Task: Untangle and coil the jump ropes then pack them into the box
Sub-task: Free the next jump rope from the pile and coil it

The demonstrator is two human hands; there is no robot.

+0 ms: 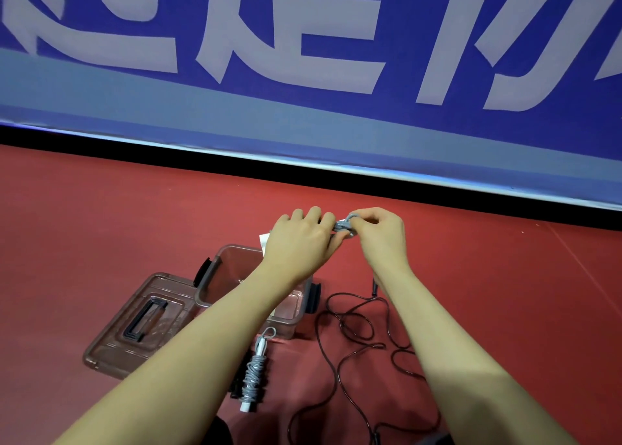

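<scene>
My left hand and my right hand meet above the far side of the box, both holding a grey jump rope bunched between the fingers. My right fingers pinch its loops; my left fingers curl round its other end, mostly hidden. The clear brown box stands open on the red floor under my left forearm. A second grey jump rope, coiled round its white handles, lies in front of the box. A thin dark jump rope sprawls loose and tangled on the floor to the right.
The box's lid, with a black handle, lies flat to the left of the box. A black object lies next to the coiled rope. A blue banner with white characters runs along the wall behind a black strip.
</scene>
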